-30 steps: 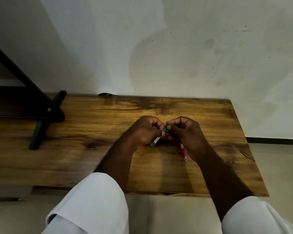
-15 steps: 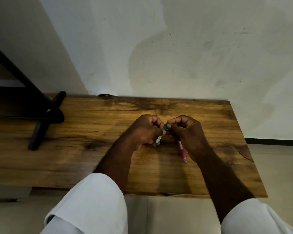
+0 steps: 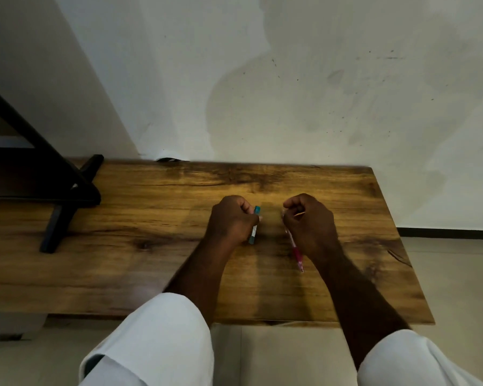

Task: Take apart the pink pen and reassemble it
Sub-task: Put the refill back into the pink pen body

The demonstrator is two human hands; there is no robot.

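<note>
Plain room: wooden table [image 3: 156, 246] against stained white wall [image 3: 290, 79]

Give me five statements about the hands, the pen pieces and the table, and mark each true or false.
1. The left hand holds a teal piece. True.
2. The right hand holds a pink piece. True.
3. The two pieces are joined. False: a gap of bare table shows between the hands.
4. The pink piece lies flat on the table, untouched. False: the right hand grips it, its tip pointing down toward the person.
5. Both hands are open. False: both are closed into fists.
</note>
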